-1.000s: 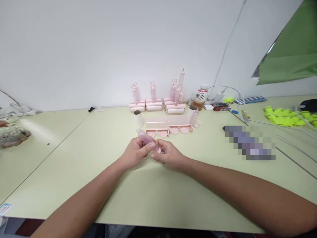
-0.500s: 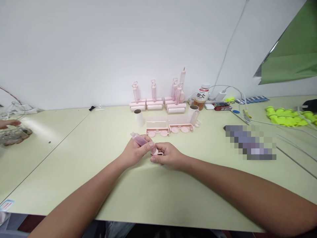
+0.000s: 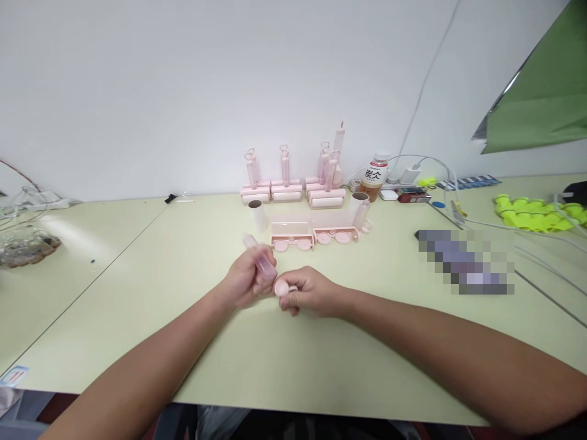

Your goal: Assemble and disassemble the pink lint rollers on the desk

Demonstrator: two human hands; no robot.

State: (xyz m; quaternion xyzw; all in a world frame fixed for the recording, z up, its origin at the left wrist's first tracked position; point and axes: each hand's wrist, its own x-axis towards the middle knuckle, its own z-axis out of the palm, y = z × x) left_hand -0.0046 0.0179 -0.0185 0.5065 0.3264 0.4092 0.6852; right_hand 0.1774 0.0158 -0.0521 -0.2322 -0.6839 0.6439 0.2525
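Note:
My left hand (image 3: 245, 282) grips a clear pink plastic handle tube (image 3: 260, 258), which points up and away to the left. Close beside it, my right hand (image 3: 306, 292) pinches a small round pink end piece (image 3: 280, 288) at the tube's near end. Both hands hover just over the pale green table (image 3: 284, 360), in front of two pink tray-shaped covers (image 3: 314, 232) that lie side by side.
Several pink lint rollers (image 3: 293, 183) stand along the wall. Cardboard roll cores (image 3: 257, 215) stand by the covers, a drink bottle (image 3: 373, 177) and cables sit back right. Yellow-green parts (image 3: 534, 214) lie far right, a clear bag (image 3: 22, 247) far left.
The pink tube has tilted more upright in my left hand, and the round end piece now shows apart from it in my right fingers. Another person's hand at far left is gone.

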